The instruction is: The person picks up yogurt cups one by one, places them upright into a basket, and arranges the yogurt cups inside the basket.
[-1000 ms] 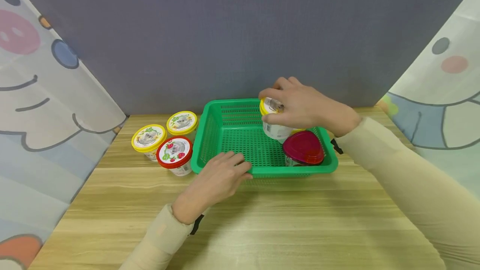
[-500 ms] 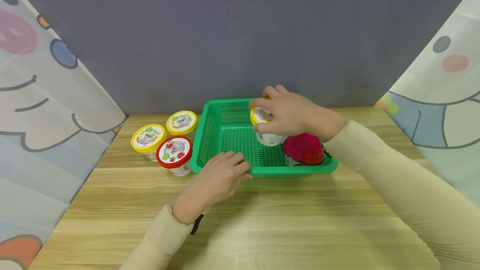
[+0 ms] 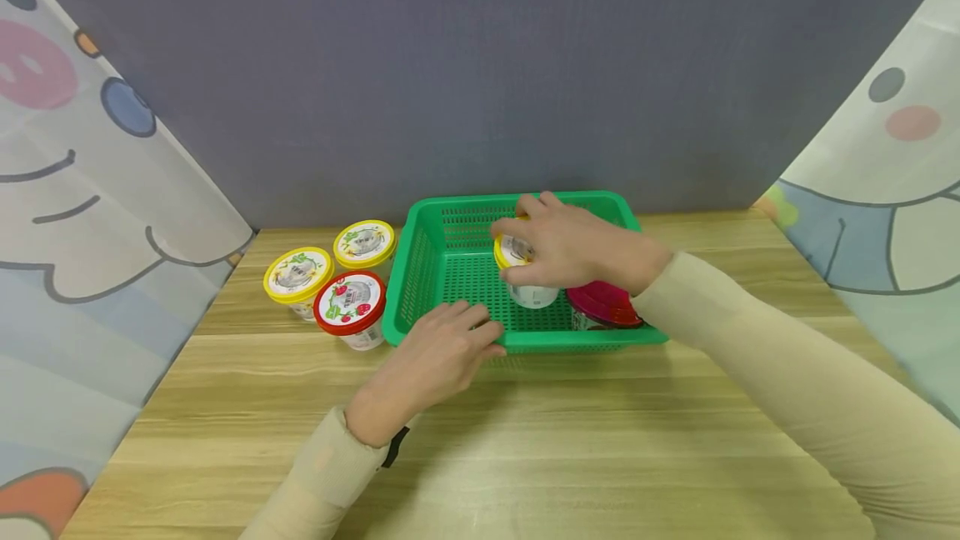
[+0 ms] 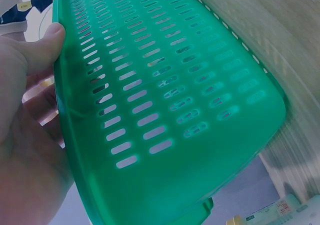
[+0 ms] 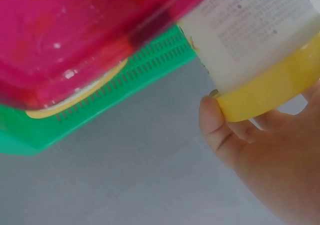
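My right hand [image 3: 566,244] grips a white tub with a yellow lid [image 3: 534,297] from above, its fingers around the lid. That tub is inside the green basket [image 3: 525,338], right of its middle; whether it touches the basket floor, I cannot tell. In the right wrist view the thumb and fingers hold the lid's rim [image 5: 270,100]. My left hand [image 3: 442,348] holds the basket's near rim, thumb outside and fingers over the edge, as the left wrist view shows. A container with a magenta lid [image 3: 603,304] sits in the basket's near right corner, partly behind my right forearm.
Left of the basket stand two yellow-lidded tubs [image 3: 298,275] and a red-lidded tub [image 3: 351,304] on the wooden table [image 3: 562,457]. A grey panel [image 3: 480,73] rises behind. Another yellow lid edge [image 5: 80,97] shows beyond the magenta lid in the right wrist view.
My right hand has moved left, nearer and lower with the yellow-lidded tub, from the basket's right part toward its middle. My left hand has stayed on the rim.
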A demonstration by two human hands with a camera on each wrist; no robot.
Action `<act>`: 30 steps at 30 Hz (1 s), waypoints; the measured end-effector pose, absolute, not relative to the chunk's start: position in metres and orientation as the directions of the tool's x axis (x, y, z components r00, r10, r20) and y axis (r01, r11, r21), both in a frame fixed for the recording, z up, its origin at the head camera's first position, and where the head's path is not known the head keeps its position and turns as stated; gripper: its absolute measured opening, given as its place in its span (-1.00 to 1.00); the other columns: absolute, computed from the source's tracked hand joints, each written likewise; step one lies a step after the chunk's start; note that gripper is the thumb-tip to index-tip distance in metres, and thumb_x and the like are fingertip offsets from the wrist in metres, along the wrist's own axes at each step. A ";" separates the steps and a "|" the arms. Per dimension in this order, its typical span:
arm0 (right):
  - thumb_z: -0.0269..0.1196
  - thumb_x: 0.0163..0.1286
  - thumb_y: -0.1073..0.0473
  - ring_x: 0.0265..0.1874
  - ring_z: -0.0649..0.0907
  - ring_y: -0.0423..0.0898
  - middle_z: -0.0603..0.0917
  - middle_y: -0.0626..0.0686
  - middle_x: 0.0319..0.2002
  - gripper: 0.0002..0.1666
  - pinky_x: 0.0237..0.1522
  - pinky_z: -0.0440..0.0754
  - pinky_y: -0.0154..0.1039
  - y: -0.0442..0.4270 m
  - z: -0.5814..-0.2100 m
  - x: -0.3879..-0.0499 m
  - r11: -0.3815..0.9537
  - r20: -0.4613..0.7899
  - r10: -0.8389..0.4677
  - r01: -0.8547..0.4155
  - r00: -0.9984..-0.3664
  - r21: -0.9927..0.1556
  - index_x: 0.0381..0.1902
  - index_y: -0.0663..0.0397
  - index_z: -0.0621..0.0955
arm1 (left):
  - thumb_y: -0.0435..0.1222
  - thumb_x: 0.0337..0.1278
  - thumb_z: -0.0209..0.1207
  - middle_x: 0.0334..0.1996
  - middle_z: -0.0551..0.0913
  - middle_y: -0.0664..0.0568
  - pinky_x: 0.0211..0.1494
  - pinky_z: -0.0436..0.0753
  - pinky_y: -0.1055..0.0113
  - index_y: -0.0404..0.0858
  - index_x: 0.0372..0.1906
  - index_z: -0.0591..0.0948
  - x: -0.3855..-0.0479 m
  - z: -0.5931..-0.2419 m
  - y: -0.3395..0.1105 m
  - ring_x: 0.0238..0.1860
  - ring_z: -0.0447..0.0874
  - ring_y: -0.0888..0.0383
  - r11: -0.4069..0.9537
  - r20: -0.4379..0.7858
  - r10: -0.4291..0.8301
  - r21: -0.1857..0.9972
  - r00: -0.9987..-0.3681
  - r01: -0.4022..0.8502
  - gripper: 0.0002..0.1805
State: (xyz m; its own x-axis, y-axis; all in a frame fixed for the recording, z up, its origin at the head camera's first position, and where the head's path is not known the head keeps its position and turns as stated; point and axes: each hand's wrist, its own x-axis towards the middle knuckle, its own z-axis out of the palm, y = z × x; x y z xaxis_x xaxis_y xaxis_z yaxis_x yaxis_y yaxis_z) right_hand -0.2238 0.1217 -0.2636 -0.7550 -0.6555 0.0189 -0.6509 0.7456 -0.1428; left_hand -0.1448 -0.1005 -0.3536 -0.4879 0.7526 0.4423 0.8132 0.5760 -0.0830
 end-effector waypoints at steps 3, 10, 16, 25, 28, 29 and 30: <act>0.19 0.30 -0.28 -0.04 0.42 0.02 0.48 0.02 0.07 -0.31 -0.15 0.54 -0.10 0.121 -0.268 -0.223 0.742 0.005 -0.663 -0.657 -0.749 -0.133 0.34 -0.23 0.53 | -0.15 0.31 0.33 -0.38 0.51 0.14 -0.34 0.43 0.33 -0.11 -0.30 0.62 -0.145 -0.353 -0.101 -0.40 0.41 0.13 0.577 0.439 0.752 -0.080 -0.491 0.813 -0.84; 0.17 0.30 -0.30 -0.06 0.42 0.01 0.48 0.02 0.05 -0.30 -0.20 0.54 -0.14 0.119 -0.278 -0.223 0.745 -0.028 -0.662 -0.653 -0.749 -0.135 0.35 -0.23 0.52 | -0.15 0.32 0.33 -0.40 0.50 0.14 -0.35 0.43 0.34 -0.11 -0.31 0.62 -0.144 -0.353 -0.100 -0.41 0.40 0.13 0.576 0.444 0.754 -0.089 -0.485 0.813 -0.84; 0.20 0.30 -0.32 -0.06 0.40 0.01 0.47 0.03 0.06 -0.28 -0.19 0.52 -0.14 0.118 -0.285 -0.222 0.735 -0.039 -0.673 -0.662 -0.738 -0.147 0.36 -0.22 0.52 | -0.14 0.32 0.32 -0.41 0.48 0.14 -0.35 0.42 0.34 -0.10 -0.31 0.62 -0.145 -0.353 -0.100 -0.42 0.39 0.13 0.575 0.448 0.753 -0.091 -0.482 0.813 -0.84; 0.20 0.32 -0.32 -0.11 0.39 0.01 0.47 0.02 0.02 -0.29 -0.22 0.47 -0.18 0.116 -0.285 -0.221 0.722 -0.045 -0.689 -0.678 -0.724 -0.139 0.36 -0.21 0.52 | -0.15 0.32 0.32 -0.42 0.47 0.14 -0.36 0.42 0.34 -0.10 -0.32 0.61 -0.145 -0.353 -0.100 -0.42 0.38 0.13 0.576 0.450 0.751 -0.089 -0.483 0.812 -0.83; 0.19 0.32 -0.32 -0.10 0.40 0.02 0.47 0.02 0.02 -0.29 -0.18 0.48 -0.16 0.114 -0.283 -0.220 0.720 -0.048 -0.691 -0.680 -0.721 -0.139 0.36 -0.21 0.52 | -0.15 0.32 0.32 -0.41 0.48 0.14 -0.35 0.43 0.34 -0.10 -0.32 0.60 -0.145 -0.353 -0.100 -0.42 0.39 0.13 0.577 0.452 0.749 -0.088 -0.484 0.812 -0.83; 0.19 0.32 -0.31 -0.09 0.40 0.02 0.47 0.02 0.02 -0.30 -0.16 0.49 -0.16 0.113 -0.283 -0.220 0.718 -0.050 -0.693 -0.682 -0.719 -0.141 0.36 -0.21 0.52 | -0.14 0.32 0.32 -0.40 0.49 0.14 -0.35 0.43 0.34 -0.11 -0.32 0.60 -0.145 -0.353 -0.100 -0.41 0.40 0.13 0.578 0.452 0.749 -0.088 -0.484 0.812 -0.83; 0.19 0.32 -0.31 -0.08 0.40 0.02 0.48 0.03 0.03 -0.30 -0.13 0.49 -0.14 0.112 -0.283 -0.219 0.716 -0.053 -0.695 -0.684 -0.717 -0.144 0.36 -0.21 0.52 | -0.14 0.31 0.33 -0.39 0.50 0.14 -0.34 0.44 0.34 -0.11 -0.32 0.60 -0.145 -0.354 -0.101 -0.41 0.41 0.13 0.578 0.453 0.748 -0.087 -0.485 0.811 -0.83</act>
State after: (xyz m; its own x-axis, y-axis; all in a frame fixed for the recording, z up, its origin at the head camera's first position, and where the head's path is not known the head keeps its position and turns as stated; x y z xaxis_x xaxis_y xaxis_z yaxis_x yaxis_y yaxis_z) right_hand -0.2191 0.1124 -0.2829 -0.7167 -0.6954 -0.0526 -0.6837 0.7155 -0.1437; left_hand -0.1451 -0.1005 -0.3536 -0.4849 0.7480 0.4531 0.8110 0.5785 -0.0870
